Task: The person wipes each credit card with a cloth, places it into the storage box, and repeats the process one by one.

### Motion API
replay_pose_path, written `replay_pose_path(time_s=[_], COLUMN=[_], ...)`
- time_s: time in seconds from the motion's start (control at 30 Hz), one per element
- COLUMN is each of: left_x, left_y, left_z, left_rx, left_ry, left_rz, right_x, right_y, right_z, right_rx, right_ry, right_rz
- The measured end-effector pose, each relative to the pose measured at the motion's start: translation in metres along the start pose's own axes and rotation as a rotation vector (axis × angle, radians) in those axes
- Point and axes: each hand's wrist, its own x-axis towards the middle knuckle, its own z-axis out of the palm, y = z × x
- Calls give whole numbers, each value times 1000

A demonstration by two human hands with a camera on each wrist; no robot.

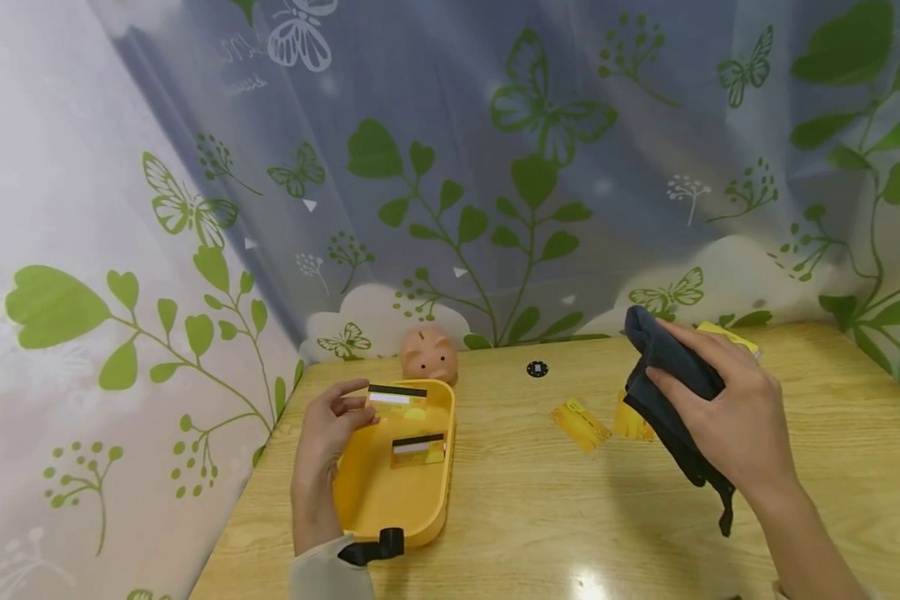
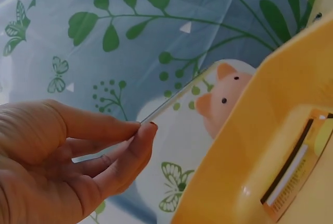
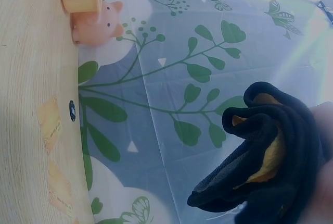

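Pinching card, gripping pouch, fingers curled

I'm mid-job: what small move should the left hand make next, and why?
Probably lower the thin rectangular yellow card with a black stripe into the rounded yellow plastic tray: the left hand pinches it raised close by, and a similar striped card is already inside. The right hand holds a folded dark cloth item, so it seems less free to help.
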Motion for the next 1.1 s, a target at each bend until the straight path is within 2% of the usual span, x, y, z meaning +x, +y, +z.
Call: replay_pose_path(time_s=[0.23,0.33,0.87,1.1], left_x=[0,-1,1,1], left_y=[-8,-10,-17,-18], left_z=[2,4,11,12], left_rx=[158,198,265,368], left_ry=[-54,-70,-91,-101], left_rz=[-4,4,-40,-50], right_x=[0,0,1,0], right_y=[0,0,0,1], right_z=[0,0,-1,0], right_rx=[4,4,3,6], right_ry=[0,-3,-1,-2], right_rz=[-6,-5,1,0])
